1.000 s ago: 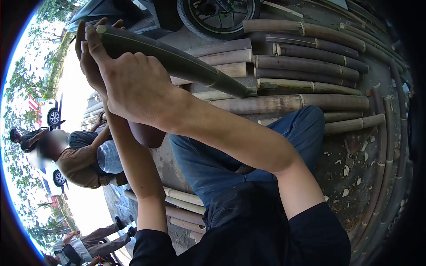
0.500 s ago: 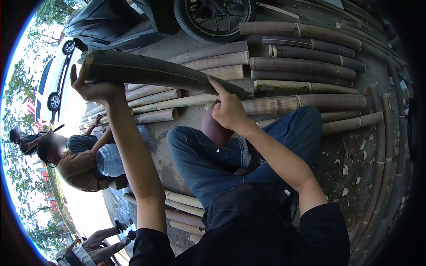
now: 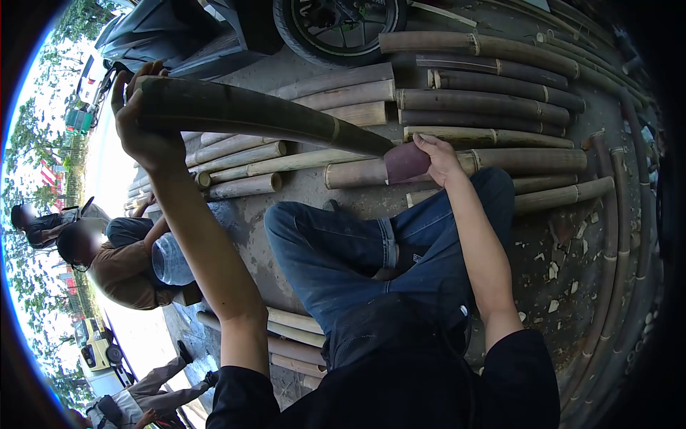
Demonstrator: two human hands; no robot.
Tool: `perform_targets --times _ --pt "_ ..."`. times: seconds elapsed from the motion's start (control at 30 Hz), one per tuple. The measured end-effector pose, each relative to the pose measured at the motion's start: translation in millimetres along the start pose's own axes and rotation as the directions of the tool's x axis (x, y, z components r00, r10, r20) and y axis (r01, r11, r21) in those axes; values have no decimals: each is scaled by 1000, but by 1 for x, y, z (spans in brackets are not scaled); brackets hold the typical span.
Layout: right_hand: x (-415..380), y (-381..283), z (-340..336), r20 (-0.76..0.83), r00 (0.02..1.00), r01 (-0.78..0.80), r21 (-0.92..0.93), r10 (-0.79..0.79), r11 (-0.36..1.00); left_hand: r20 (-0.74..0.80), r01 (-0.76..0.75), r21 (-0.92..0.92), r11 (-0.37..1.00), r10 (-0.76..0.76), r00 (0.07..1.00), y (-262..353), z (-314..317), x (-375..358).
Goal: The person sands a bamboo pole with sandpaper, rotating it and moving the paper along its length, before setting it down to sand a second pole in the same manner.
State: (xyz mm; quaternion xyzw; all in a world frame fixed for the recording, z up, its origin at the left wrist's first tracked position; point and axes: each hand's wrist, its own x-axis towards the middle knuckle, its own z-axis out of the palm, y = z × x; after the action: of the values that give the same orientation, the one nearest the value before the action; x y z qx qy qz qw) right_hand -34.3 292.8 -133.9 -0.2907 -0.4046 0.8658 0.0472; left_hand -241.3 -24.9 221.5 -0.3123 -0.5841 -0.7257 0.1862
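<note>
My left hand (image 3: 146, 132) is wrapped round the upper left end of a dark bamboo pole (image 3: 243, 111), which slants down to the right. Near the pole's far end, my right hand (image 3: 441, 159) grips a dark red sheet (image 3: 407, 163) between thumb and fingers. The sheet hangs flat and lies at the tip of the pole; whether the two touch is hard to tell. My crossed legs in jeans (image 3: 321, 247) are below.
Cut bamboo poles (image 3: 529, 159) lie in rows on the ground ahead. A motorcycle wheel (image 3: 339, 28) stands beyond them. At the left, a person in brown (image 3: 125, 268) sits by a clear plastic container (image 3: 171, 259); other people are farther off. Pale chips (image 3: 554, 270) litter the right.
My right hand has moved right, off the pole, and the red sheet has shifted right and up with it. My left fingers have closed more round the pole's end.
</note>
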Motion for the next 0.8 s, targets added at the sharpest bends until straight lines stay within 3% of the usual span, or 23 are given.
perform_targets --times 0.07,0.13,0.17,0.23,0.37,0.43,0.47,0.53,0.57,0.63,0.67,0.7,0.77,0.8 --pt "-1 7 3 82 996 -43 70 37 997 -100 112 -52 992 -117 988 3 1 -2" --pt "2 17 9 105 984 -164 237 142 958 -96 77 -50 996 -81 992 -3 -1 -2" --pt "4 19 9 103 984 -163 237 142 958 -92 44 -48 998 -48 995 -6 -2 -1" --pt "4 19 11 -43 986 -136 325 159 936 -65 46 -61 997 -50 997 -8 -3 0" --pt "-6 17 18 -37 989 -131 268 146 955 -52 19 -59 998 -22 998 -13 -2 5" --pt "-8 22 27 -13 996 -85 22 85 996 -47 28 -92 995 -32 998 -15 -3 5" --pt "-16 25 37 -87 996 -54 -210 36 976 -41 34 -121 992 -39 998 -15 -2 5" --pt "-4 58 35 -72 997 -8 -451 -28 892 -47 41 -138 990 -47 998 -16 -1 5" --pt "-3 71 38 -76 993 28 -565 -86 824 -57 47 -152 987 -56 997 -16 0 4" --pt "-16 88 44 44 978 135 -879 -203 458 -60 43 -146 988 -53 997 -15 1 3" --pt "-26 94 52 74 954 178 -919 -290 351 -58 39 -146 989 -48 997 -14 2 4" --pt "-29 97 55 77 955 178 -920 -286 350 -62 40 -143 989 -49 997 -14 3 3" --pt "-32 102 58 137 890 196 -976 -436 94 -61 66 -185 980 -79 995 -13 5 3" --pt "-33 100 56 112 893 160 -984 -436 74 -70 51 -171 984 -64 996 -14 5 4"
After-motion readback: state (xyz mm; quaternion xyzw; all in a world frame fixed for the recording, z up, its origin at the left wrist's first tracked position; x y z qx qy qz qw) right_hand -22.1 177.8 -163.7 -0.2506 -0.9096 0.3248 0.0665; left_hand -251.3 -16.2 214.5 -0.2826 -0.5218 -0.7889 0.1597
